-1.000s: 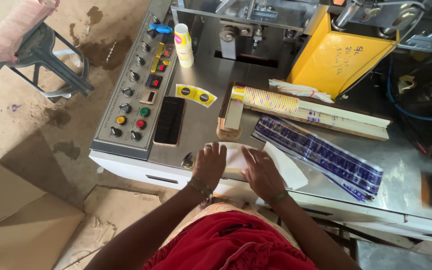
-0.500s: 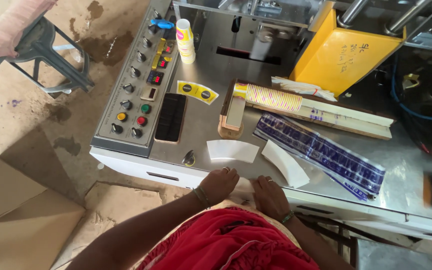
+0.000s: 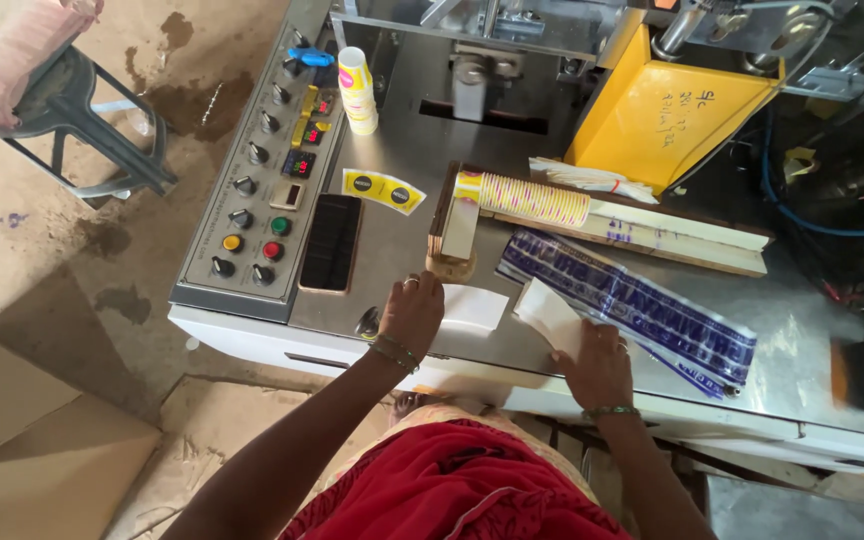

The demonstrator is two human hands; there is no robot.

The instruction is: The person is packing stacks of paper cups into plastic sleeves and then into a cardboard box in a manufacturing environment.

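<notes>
White, flat and curved like fan pieces, the two paper blanks (image 3: 472, 305) lie on the near edge of the steel table (image 3: 392, 150), the left hand (image 3: 412, 312) pressing one flat, the right hand (image 3: 597, 362) gripping the other blank (image 3: 549, 315).

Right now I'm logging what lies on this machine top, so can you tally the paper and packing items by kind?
White curved paper blanks: 2, one under the left hand, one at the right hand
Yellow printed blank: 1
Upright cup stack: 1
Lying cup stack: 1
Blue printed plastic sleeve: 1
Total: 6
</notes>
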